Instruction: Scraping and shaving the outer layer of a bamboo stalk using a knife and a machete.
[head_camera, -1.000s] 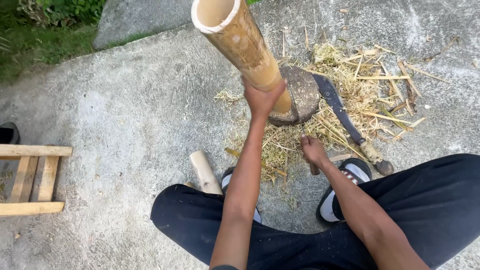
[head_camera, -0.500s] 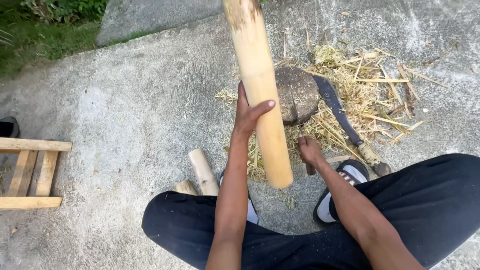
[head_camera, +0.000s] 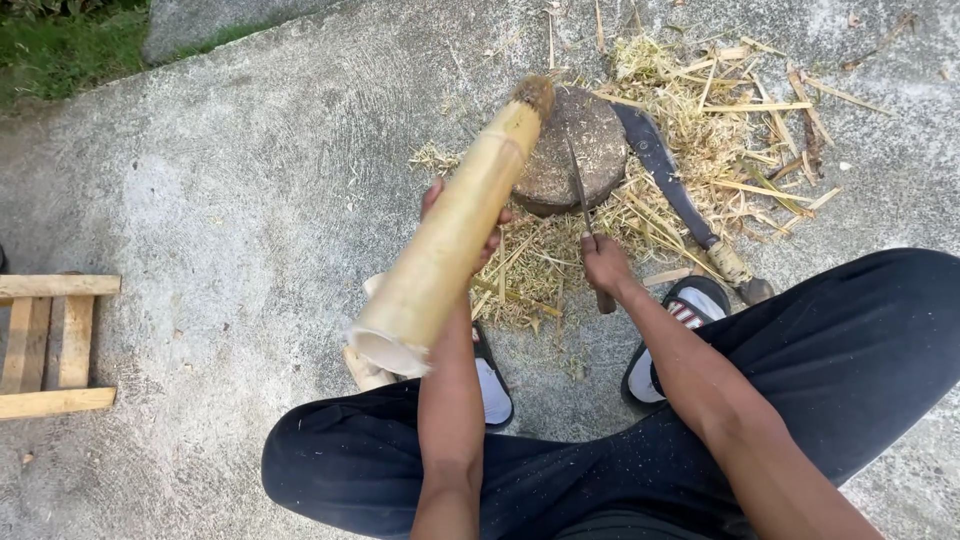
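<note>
My left hand (head_camera: 470, 225) grips a thick yellow bamboo pole (head_camera: 445, 245) at its middle. The pole lies tilted, its far end resting on a round wooden chopping block (head_camera: 590, 145) and its hollow cut end pointing back toward my legs. My right hand (head_camera: 603, 268) is closed on the handle of a thin-bladed knife (head_camera: 578, 190), whose blade lies across the block beside the pole's far end.
A long curved machete (head_camera: 675, 195) lies right of the block among bamboo shavings (head_camera: 720, 130). A short bamboo piece (head_camera: 365, 372) sits under the pole by my left knee. A wooden frame (head_camera: 45, 345) is at the left edge. Grass (head_camera: 60, 50) borders the concrete.
The pole has swung from nearly upright down to a slant, its cut end now toward me. My right hand has lifted with the knife onto the block.
</note>
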